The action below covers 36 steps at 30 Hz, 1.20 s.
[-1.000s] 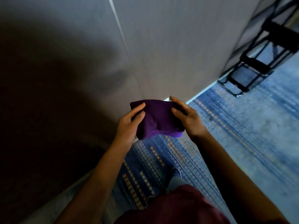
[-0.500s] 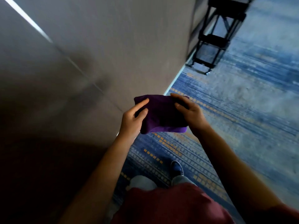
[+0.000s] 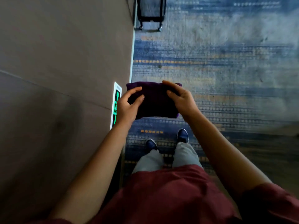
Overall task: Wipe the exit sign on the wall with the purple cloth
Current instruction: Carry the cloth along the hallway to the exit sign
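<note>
A folded purple cloth point(image 3: 155, 101) is held flat in front of me, above the carpet. My left hand point(image 3: 127, 105) grips its left edge and my right hand point(image 3: 181, 97) grips its right edge. The exit sign point(image 3: 116, 101), a narrow white panel with glowing green arrows and letters, is mounted low on the grey wall point(image 3: 64, 62), close to the floor. My left hand hides part of the sign, and the cloth hangs just to the right of it, not touching it.
Blue patterned carpet point(image 3: 218, 70) covers the floor to the right of the wall. A black metal cart or stand point(image 3: 150, 13) on wheels stands against the wall farther ahead. My feet point(image 3: 166, 141) stand on the carpet close to the wall.
The view has swung down and to the right, so the wall now runs along the left and the exit sign has come into sight. Both hands keep hold of the cloth.
</note>
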### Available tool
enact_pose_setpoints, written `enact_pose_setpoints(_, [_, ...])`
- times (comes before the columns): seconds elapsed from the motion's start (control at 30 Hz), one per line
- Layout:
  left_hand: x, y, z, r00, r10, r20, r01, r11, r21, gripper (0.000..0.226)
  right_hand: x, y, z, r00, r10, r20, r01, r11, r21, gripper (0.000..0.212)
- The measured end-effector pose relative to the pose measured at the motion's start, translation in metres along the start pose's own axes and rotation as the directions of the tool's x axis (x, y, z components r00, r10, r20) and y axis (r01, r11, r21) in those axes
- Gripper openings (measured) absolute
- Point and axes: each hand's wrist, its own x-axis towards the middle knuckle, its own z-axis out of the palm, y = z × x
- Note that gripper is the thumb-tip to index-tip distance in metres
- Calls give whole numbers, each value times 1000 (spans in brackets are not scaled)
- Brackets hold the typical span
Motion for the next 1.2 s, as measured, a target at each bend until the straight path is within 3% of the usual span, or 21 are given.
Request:
enact_pose_setpoints(0.23, [-5,-48,-3,997,61,36,-64,993,98,30,-17,46,19,996,56,-73,-64,991,-120,46])
enact_pose_setpoints(0.4, [-19,-73,10,999,27,35,-30,997,69,32,-27,77,15,997,78,-22,-81,982,-171,87])
enact_pose_setpoints(0.5, [-35,-72,17,999,15,40,-15,1000,20,38,-40,92,15,999,46,-15,-48,980,-191,95])
enact_pose_setpoints(0.8, [-66,-79,34,982,138,126,-157,975,156,46,-67,153,-10,999,-15,-43,5,973,-229,85])
enact_pose_setpoints(1.03, [-15,-168,49,977,207,57,-215,942,258,44,-4,233,14,994,-99,-56,72,927,-369,79])
enact_pose_setpoints(1.2, [27,-243,67,984,166,61,-177,938,296,44,52,317,44,996,-55,-69,35,963,-268,78])
